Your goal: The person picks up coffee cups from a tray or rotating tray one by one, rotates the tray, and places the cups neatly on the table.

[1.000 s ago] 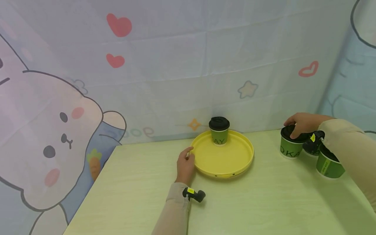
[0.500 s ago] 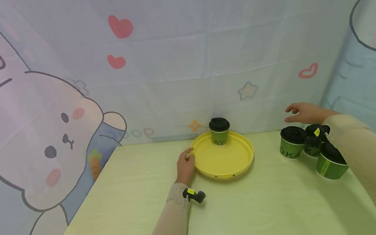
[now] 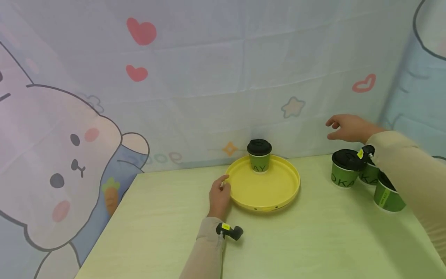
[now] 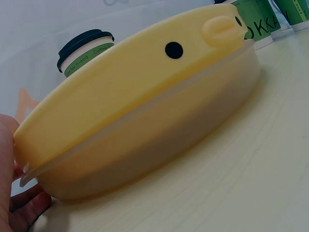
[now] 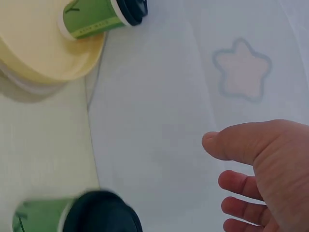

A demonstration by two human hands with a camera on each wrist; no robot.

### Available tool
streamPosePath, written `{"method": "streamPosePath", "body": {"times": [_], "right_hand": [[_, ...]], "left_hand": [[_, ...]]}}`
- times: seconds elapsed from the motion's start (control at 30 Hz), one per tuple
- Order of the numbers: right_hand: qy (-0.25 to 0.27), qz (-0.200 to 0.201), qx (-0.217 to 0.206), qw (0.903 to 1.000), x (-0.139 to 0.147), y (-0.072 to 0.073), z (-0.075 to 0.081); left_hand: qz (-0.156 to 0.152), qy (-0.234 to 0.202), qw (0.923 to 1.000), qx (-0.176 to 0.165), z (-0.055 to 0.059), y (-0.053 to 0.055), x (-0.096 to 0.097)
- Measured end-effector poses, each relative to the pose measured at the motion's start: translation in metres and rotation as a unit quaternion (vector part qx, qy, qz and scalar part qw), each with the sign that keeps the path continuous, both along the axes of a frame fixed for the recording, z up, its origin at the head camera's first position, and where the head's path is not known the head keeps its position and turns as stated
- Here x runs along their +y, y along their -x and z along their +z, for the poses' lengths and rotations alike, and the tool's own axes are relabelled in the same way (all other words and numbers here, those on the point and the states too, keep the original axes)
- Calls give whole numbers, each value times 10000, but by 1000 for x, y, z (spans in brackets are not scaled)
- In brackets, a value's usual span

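My left hand [image 3: 219, 197] holds the left rim of a round yellow tray [image 3: 265, 190]; in the left wrist view its fingertips [image 4: 36, 205] reach beneath the edge. On the back of that tray an upright green paper cup [image 3: 259, 162] wears a black lid. Over at the right, my right hand [image 3: 352, 128] hovers in the air with loosely bent fingers and nothing in them. Below it stands a lidded green cup [image 3: 344, 176], well under the fingers. The right wrist view shows the thumb apart from the other fingers [image 5: 244, 210].
Behind the nearest right cup is a second green cup [image 3: 369, 175], partly hidden by the wrist camera. A wider green cup [image 3: 387, 198] stands closer, half covered by the sleeve. A printed cloth [image 3: 195, 97] hangs along the table's back edge.
My right hand has let go of the lidded cup at the right, risen off it and drifted slightly left. The left hand and the tray stay in place.
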State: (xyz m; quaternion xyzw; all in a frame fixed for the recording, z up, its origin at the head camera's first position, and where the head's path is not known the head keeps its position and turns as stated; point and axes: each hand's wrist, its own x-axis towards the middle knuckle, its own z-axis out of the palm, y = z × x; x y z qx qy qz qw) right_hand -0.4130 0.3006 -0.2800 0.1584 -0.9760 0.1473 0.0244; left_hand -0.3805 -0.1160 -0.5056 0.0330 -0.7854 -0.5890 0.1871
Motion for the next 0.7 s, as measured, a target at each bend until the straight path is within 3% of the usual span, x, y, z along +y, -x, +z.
{"method": "streamPosePath", "body": {"times": [0.23,0.4,0.57,0.7], "right_hand": [[631,240,-42,9977,-45,12,-27],[676,526,-281,9959,-71,14,-56],[782,436,-596,9942,-79,15,-91],[1342,337,-988,9854,-76,16,-121]], "left_hand": [[5,-70,10000,6,1,-1,0],[-16,-120,9999,-65,-1,1,0],[1,-140,9998,-126,-3,2,1],[49,-139,9998,-105,-1,1,-1]]}}
